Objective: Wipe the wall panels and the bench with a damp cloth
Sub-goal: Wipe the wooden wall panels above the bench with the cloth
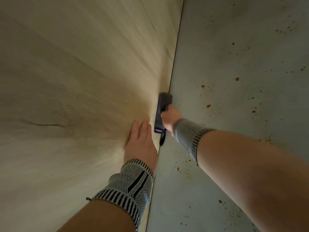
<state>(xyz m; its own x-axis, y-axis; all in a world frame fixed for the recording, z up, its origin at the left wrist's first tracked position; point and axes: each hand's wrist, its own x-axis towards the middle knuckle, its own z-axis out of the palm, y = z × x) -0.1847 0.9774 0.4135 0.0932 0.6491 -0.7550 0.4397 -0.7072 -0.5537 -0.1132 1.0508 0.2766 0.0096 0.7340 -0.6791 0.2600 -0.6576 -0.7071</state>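
Wood wall panel [75,81]: pale, grained, fills the left side, blurred.
Grey surface [242,72]: right of a dark seam, speckled with orange-brown spots [208,106]; floor or panel, cannot tell.
Left hand [139,141]: fingers straight, flat against the wood panel beside the seam; knit wrist band [128,186].
Right hand [169,117]: curled round the dark folded cloth [163,109], holding it at the seam; grey wrist band [189,133].

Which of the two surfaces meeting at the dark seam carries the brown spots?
The grey panel on the right, speckled with orange-brown spots; the pale wood-grain panel on the left shows none.
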